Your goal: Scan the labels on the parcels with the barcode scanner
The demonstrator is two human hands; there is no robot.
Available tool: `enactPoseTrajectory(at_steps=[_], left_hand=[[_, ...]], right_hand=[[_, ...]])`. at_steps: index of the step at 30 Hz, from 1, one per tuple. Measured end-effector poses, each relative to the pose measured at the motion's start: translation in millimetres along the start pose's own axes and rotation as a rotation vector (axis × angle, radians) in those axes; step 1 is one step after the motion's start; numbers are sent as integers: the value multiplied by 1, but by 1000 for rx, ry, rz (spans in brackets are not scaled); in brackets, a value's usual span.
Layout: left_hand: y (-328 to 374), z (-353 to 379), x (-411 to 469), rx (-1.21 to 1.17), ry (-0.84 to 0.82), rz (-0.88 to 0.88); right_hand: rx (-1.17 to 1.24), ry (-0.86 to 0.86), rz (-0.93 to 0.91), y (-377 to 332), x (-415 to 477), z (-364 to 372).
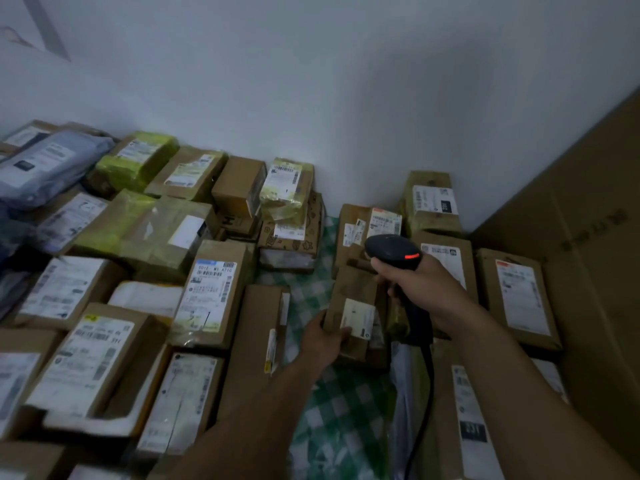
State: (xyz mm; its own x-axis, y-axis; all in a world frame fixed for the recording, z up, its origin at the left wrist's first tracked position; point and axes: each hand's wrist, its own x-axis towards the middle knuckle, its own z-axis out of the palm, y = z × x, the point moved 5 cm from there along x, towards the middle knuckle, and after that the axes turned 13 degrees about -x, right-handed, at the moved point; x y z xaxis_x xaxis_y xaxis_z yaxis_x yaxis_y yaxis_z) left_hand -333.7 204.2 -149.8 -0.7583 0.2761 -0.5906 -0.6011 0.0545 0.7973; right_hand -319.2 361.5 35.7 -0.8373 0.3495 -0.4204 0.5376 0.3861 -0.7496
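Evidently the left hand grips the small brown cardboard parcel, its white label turned up for reading. At one o'clock the right hand clasps the black barcode scanner.

Two hands are in view, the left hand and the right hand. The right hand holds one barcode scanner, and the left hand grips one small box. To the left of the left hand I count at least sixteen cardboard parcels and one grey plastic bag, at the far end. Around the right hand lie five labelled boxes. To the right of it stands one big carton, and below both hands is one checked cloth.
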Motion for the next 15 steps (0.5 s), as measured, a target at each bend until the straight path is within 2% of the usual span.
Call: enactPoseTrajectory(at_steps=[3,7,12,15], left_hand=[[3,-14,-16,-97,67,60],[15,-25,-54,-230,56,201],[48,-49,-111,-392,68,345],[61,-68,-146,-394,69,389]], right_hand=[[-2,-7,-1,-4,-9,8],[11,-27,-1,-9,-30,18],[11,36,-69,-14,-63,20],[51,76,-112,-19,-84,18]])
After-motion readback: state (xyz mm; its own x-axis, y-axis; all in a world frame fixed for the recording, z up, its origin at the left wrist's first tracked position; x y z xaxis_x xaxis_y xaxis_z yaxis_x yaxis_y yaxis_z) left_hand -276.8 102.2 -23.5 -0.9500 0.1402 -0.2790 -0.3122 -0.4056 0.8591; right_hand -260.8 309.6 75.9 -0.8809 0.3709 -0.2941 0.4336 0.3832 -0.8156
